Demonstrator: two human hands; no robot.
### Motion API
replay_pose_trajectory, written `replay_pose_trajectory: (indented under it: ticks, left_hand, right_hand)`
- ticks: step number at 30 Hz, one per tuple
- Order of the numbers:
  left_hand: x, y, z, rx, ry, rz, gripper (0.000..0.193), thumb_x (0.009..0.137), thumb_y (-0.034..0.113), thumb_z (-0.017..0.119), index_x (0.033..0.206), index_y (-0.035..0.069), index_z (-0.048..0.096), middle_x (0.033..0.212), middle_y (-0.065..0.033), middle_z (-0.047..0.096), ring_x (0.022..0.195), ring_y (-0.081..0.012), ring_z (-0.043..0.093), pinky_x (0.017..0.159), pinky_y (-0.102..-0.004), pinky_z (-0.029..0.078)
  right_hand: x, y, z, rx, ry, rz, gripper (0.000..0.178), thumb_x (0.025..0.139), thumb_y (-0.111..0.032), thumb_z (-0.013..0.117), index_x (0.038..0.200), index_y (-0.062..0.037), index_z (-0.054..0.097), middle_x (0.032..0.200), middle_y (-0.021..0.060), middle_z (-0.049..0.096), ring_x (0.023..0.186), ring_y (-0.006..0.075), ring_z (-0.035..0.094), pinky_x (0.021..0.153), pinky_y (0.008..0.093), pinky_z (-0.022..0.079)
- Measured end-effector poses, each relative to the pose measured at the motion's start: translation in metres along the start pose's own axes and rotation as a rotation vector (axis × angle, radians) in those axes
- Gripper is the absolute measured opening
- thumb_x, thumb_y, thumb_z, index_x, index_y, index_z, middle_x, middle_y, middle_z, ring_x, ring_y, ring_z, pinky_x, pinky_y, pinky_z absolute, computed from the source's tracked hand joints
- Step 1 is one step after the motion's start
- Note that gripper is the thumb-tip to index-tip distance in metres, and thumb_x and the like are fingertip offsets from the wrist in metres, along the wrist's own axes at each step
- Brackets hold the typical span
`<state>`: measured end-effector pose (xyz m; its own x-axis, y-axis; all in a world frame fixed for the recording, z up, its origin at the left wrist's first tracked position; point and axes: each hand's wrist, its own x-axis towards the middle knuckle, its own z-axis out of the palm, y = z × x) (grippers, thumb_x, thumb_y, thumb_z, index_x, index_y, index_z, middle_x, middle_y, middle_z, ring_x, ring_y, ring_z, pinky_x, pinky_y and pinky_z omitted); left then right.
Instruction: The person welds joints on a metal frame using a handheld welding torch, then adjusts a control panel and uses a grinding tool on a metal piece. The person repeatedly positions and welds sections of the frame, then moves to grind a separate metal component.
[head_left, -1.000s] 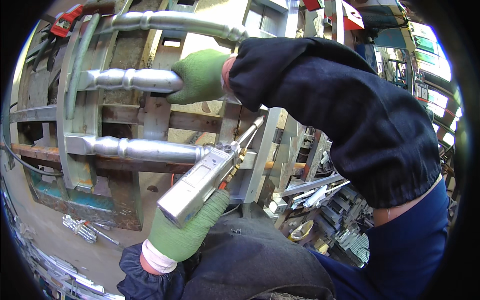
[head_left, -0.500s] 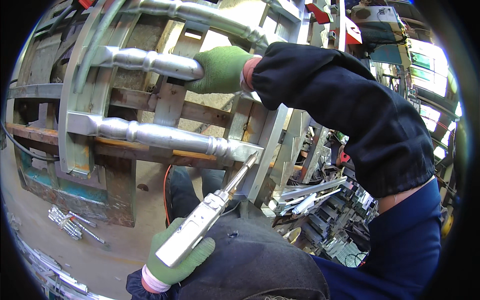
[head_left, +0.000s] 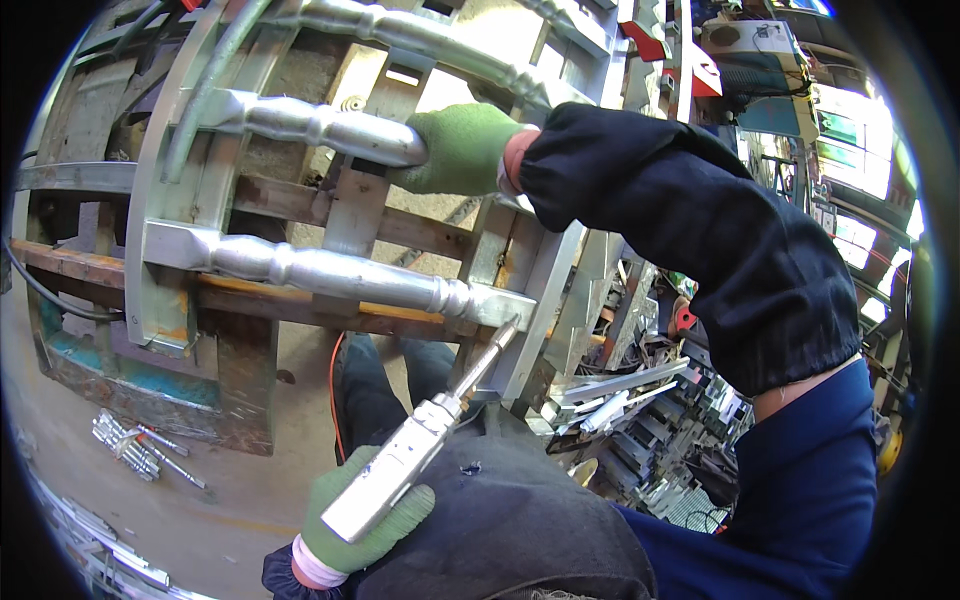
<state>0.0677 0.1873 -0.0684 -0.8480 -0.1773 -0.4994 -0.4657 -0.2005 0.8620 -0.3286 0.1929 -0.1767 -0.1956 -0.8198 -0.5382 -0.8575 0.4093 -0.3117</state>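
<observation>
My left hand (head_left: 375,510), in a green knit glove, is closed around a silver, boxy welding gun (head_left: 392,468). The gun's long thin nozzle slants up to the right, and its tip meets or nearly meets the right end of a turned metal baluster (head_left: 330,272), beside a flat metal rail (head_left: 541,305). Higher up, my right hand (head_left: 465,148), gloved in green too, wraps round the right part of a second baluster (head_left: 320,130); the glove hides that end. Both balusters run across to another metal rail (head_left: 165,265) at the left. No spark or glow shows at the tip.
More balusters (head_left: 430,40) of the frame lie at the top. Worn wooden and metal supports (head_left: 240,390) stand beneath it. Metal offcuts (head_left: 680,440) are heaped at the right, and a small bundle of metal pieces (head_left: 135,445) is on the floor. An orange cable (head_left: 333,400) passes my leg.
The frame and both hands sit slightly farther right in the picture, and the upper parts slightly lower. The welding gun's tip stays at the same baluster end, and both grips are unchanged.
</observation>
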Motion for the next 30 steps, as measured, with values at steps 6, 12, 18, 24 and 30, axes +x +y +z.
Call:
replay_pose_trajectory:
  ticks: [6,12,18,24,30]
  left_hand:
    - [-0.002,0.002,-0.005,0.062,-0.018,0.014,0.042,0.093,0.025,0.09,0.12,-0.002,0.074,0.095,-0.0141,0.075,0.077,-0.0295,0.075,0.067,-0.0349,0.058]
    - [-0.016,0.005,-0.008,-0.027,-0.004,-0.079,0.05,0.091,0.028,0.093,0.122,-0.003,0.069,0.094,-0.0078,0.077,0.082,-0.0173,0.076,0.072,-0.0303,0.059]
    - [-0.066,-0.026,0.008,-0.243,0.284,-0.18,0.057,0.091,0.034,0.093,0.124,-0.004,0.066,0.094,-0.0045,0.075,0.085,-0.0123,0.072,0.077,-0.0281,0.057]
    - [-0.107,-0.063,0.0,0.059,0.333,-0.002,0.034,0.099,0.028,0.085,0.115,0.0,0.075,0.102,-0.0098,0.073,0.087,-0.0235,0.072,0.078,-0.0362,0.056]
    - [-0.1,-0.065,-0.002,0.122,0.368,0.167,0.037,0.102,0.024,0.08,0.127,-0.002,0.071,0.11,-0.0149,0.072,0.096,-0.0288,0.073,0.082,-0.0368,0.056]
  right_hand:
    - [-0.004,0.007,-0.002,0.033,0.0,-0.025,0.057,0.09,-0.059,0.077,0.119,-0.0107,0.081,0.106,0.0179,0.08,0.099,0.0374,0.077,0.092,0.0457,0.059]
    - [-0.005,0.007,0.002,0.059,0.042,-0.021,0.063,0.088,-0.065,0.078,0.121,-0.0112,0.081,0.109,0.0182,0.081,0.103,0.0371,0.077,0.095,0.0454,0.06]
    - [-0.009,0.011,0.007,-0.062,0.149,-0.051,0.07,0.09,-0.072,0.075,0.124,-0.0104,0.08,0.107,0.0179,0.081,0.098,0.0366,0.078,0.092,0.045,0.061]
    - [-0.025,-0.007,0.004,-0.261,0.243,0.026,0.059,0.094,-0.069,0.07,0.113,-0.0137,0.074,0.097,0.0142,0.079,0.092,0.0365,0.077,0.081,0.0479,0.06]
    - [-0.119,-0.032,0.057,0.147,0.926,0.131,0.034,0.101,-0.035,0.073,0.122,-0.0083,0.073,0.103,0.0183,0.078,0.093,0.0394,0.075,0.083,0.048,0.058]
